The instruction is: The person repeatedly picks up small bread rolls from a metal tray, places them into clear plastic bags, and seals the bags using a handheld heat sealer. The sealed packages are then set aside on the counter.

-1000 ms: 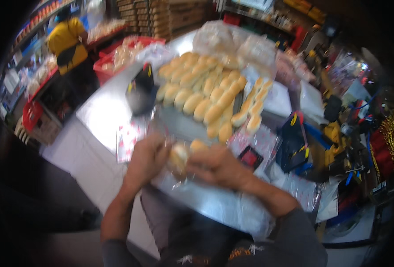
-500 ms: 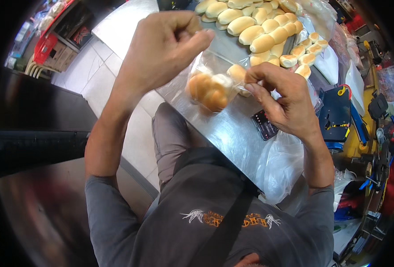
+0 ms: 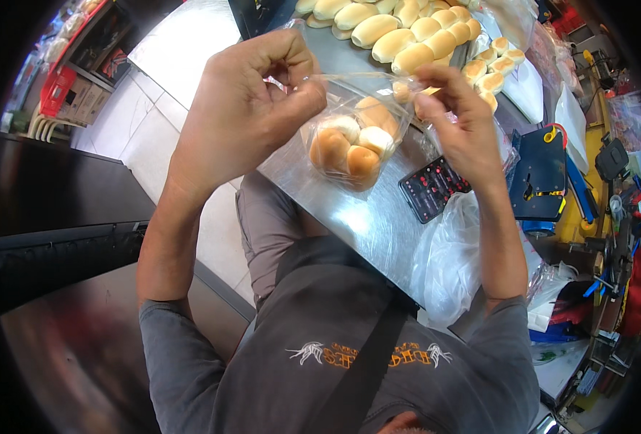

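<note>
A clear plastic bag (image 3: 356, 186) with several golden bread rolls (image 3: 364, 162) inside hangs between my hands, over the metal table. My left hand (image 3: 259, 108) is closed, pinching the bag's upper left corner between thumb and curled fingers. On the other side, my right hand (image 3: 456, 116) pinches the bag's upper right corner with thumb and forefinger. The film is stretched between the two hands, and the rolls sit low in the bag. Behind it lies a heap of long pale-gold buns (image 3: 378, 32).
The metal table (image 3: 349, 224) has its edge close to my body. On it are a phone-like device (image 3: 432, 189), a crumpled white plastic bag (image 3: 447, 260) and small rolls (image 3: 490, 83) on a white sheet. A dark blue metal device (image 3: 541, 173) stands to the right.
The bag of rolls has stopped blurring and hangs steadier, slightly to the right. My right hand has risen a little, and the film now spreads wider between both hands.
</note>
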`<state>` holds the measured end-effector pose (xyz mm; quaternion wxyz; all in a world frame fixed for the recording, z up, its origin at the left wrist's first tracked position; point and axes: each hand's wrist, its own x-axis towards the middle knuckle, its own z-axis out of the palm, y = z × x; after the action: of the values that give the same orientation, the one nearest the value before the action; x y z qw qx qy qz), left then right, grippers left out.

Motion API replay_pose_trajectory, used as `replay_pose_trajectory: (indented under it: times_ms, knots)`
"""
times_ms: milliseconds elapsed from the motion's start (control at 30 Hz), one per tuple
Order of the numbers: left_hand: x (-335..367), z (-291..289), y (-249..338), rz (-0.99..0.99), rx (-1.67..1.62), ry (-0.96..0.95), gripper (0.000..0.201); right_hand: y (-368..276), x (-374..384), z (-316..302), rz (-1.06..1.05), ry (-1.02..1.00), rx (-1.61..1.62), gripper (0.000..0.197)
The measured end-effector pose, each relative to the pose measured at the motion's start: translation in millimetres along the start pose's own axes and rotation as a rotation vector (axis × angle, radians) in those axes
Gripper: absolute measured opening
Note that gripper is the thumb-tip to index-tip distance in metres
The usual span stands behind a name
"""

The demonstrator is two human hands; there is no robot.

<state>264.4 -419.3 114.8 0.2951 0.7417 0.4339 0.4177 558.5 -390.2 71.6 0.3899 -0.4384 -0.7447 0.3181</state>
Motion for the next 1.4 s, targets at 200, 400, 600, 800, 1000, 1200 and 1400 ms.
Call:
replay_pose_trajectory:
  times_ms: [200,400,600,800,1000,1200,1400]
  knots:
    - [2,-1,26,0.15,0.151,0.002,0.013,32,8,33,0.032,-0.287,-0.582,0.051]
    - [9,-12,39,0.022,0.383,-0.249,0.025,33,13,34,0.097,-0.352,-0.513,0.066]
    - [9,-12,28,-0.066,0.19,-0.306,0.026,26,15,29,0.135,-0.343,-0.55,0.063]
    - [8,-13,34,-0.082,0.119,-0.359,0.04,-20,14,0,0.096,0.029,0.168,0.06]
    - [2,-9,34,-0.172,-0.119,-0.395,0.06,-61,-6,34,-0.636,0.159,-0.004,0.065]
    - [-10,3,20,-0.247,-0.443,-0.268,0.069,-75,-15,32,-0.442,0.003,-0.47,0.056]
    - [-16,4,18,-0.135,-0.134,-0.222,0.074,-100,11,27,-0.066,-0.475,-0.681,0.056]
